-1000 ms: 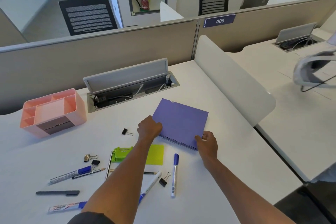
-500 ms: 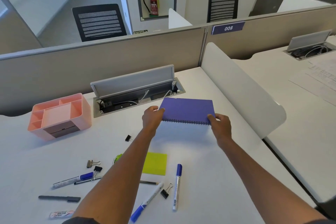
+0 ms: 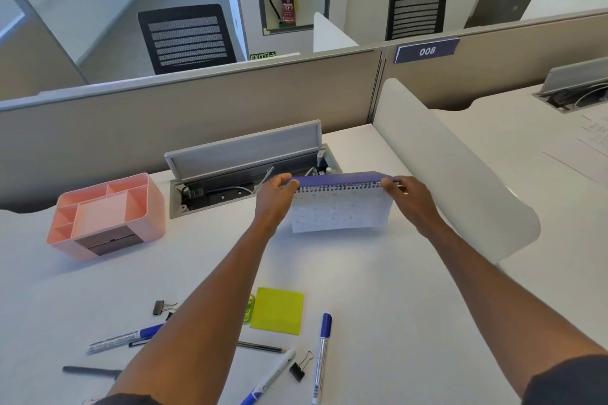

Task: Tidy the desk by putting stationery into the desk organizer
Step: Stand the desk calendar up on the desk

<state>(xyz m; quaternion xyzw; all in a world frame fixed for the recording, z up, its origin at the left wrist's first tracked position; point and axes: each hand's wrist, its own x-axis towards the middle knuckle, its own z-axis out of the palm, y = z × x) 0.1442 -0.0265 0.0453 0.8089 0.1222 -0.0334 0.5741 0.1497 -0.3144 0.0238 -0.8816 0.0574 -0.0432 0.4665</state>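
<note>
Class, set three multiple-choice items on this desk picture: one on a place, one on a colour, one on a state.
1. Where is the desk organizer?
A. left of the cable tray
B. on the chair
C. beside the markers

2. What colour is the sticky-note pad?
A. pink
B. yellow-green
C. white

3. How is the spiral notebook?
A. flat on the desk
B. inside the organizer
C. lifted in both hands

Key:
1 A, it stands left of the cable tray.
2 B, its top shows yellow-green.
3 C, left hand and right hand pinch its spiral edge.

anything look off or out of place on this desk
Mainly the scatter: markers, binder clips and a pencil lie loose while the pink organizer sits empty. The cable tray lid stands open.
</note>
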